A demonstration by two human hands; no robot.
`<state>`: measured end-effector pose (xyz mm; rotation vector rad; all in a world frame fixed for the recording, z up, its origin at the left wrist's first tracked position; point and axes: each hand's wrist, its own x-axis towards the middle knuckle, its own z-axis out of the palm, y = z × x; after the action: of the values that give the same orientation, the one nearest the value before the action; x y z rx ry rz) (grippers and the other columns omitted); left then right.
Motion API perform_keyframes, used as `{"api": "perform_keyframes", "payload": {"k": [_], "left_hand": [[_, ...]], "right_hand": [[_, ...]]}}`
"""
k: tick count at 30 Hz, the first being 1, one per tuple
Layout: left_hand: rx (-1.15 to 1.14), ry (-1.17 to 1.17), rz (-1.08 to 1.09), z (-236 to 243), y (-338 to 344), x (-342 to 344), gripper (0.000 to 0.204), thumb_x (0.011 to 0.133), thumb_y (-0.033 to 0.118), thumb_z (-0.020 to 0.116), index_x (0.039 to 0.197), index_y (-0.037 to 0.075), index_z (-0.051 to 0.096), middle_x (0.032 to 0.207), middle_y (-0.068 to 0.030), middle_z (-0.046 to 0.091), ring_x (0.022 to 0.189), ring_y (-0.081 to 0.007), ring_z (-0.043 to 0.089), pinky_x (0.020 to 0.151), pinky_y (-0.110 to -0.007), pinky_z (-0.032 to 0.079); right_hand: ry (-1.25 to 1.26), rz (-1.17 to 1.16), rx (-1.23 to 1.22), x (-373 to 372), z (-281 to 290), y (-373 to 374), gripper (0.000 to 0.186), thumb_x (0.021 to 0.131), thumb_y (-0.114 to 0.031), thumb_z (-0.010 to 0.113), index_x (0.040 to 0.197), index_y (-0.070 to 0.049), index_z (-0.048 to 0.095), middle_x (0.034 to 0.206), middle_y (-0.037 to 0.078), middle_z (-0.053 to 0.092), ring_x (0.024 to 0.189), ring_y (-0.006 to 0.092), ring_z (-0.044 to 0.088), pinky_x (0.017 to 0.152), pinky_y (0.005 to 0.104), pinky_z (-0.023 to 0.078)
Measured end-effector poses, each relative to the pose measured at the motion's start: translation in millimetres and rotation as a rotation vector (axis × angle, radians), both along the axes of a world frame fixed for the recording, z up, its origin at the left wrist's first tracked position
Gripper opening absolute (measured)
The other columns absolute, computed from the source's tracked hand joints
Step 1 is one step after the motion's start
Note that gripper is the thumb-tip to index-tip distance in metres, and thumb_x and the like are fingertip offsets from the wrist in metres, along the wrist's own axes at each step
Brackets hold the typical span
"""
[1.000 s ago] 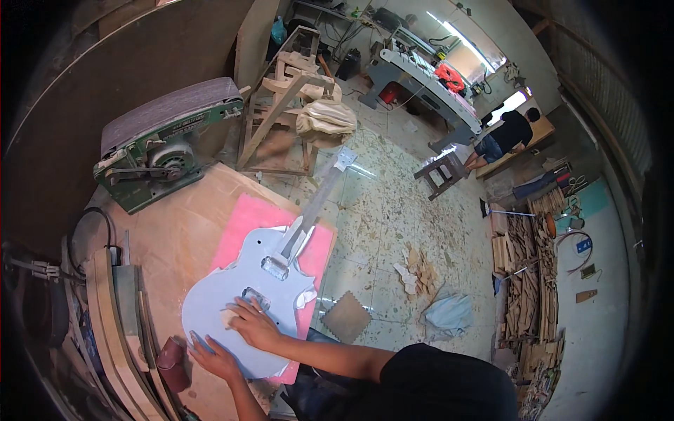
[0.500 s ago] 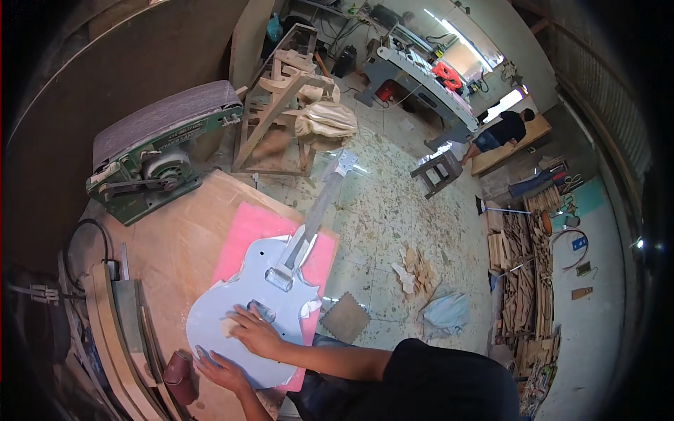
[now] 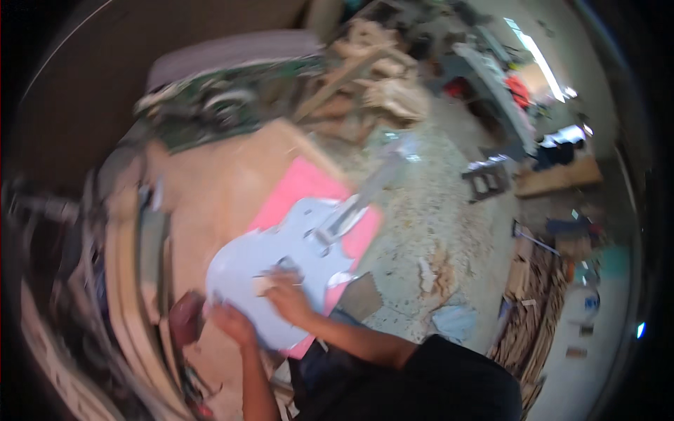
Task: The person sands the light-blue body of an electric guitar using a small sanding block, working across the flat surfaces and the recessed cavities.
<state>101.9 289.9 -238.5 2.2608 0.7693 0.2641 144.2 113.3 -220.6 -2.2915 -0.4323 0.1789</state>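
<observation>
Pale blue-grey, single-cutaway electric guitar (image 3: 274, 242) lies face up, its body on a flat, bright pink sheet (image 3: 291, 186) that covers part of the light-brown wooden tabletop (image 3: 203, 175). Its long grey neck (image 3: 372, 182) slants away to the upper right, past the tabletop's edge and above the pale, debris-strewn floor (image 3: 421, 203). The person's right hand (image 3: 289, 296) is closed over a small tan block (image 3: 262, 285), holding it against the guitar's face just beside a dark, rectangular cavity (image 3: 286, 265). The left hand (image 3: 233, 324) rests at the body's lower left edge; blur hides its fingers, so whether they grip the rim or merely lie on it cannot be told. Near that hand, on the tabletop, sits a dark reddish-brown, rounded roll (image 3: 186, 314), and long, curved, light wooden strips (image 3: 123, 259) stand further left. Toward the back of the tabletop is a green belt sander (image 3: 228, 109) with a greyish-purple belt. A brown, square mat (image 3: 361, 298) lies on the floor to the right.
</observation>
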Motion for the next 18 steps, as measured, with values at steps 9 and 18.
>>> {"api": "perform_keyframes", "payload": {"k": [9,18], "left_hand": [[0.174,-0.047,0.023,27,2,13,0.041,0.104,0.018,0.054,0.142,0.005,0.062,0.142,-0.031,0.057,0.134,-0.0482,0.052,0.116,-0.055,0.037],[0.133,-0.025,0.071,22,3,3,0.043,0.103,0.019,0.056,0.145,0.009,0.061,0.144,-0.0273,0.057,0.134,-0.0452,0.053,0.115,-0.053,0.038]], "right_hand": [[-0.12,0.063,-0.112,62,35,19,0.014,0.094,-0.012,0.068,0.107,-0.008,0.07,0.148,0.016,0.058,0.146,0.045,0.045,0.118,0.0736,0.023],[-0.137,0.19,-0.11,-40,39,-45,0.011,0.091,-0.01,0.071,0.101,-0.008,0.073,0.148,0.015,0.058,0.147,0.0445,0.044,0.118,0.0734,0.024]]}}
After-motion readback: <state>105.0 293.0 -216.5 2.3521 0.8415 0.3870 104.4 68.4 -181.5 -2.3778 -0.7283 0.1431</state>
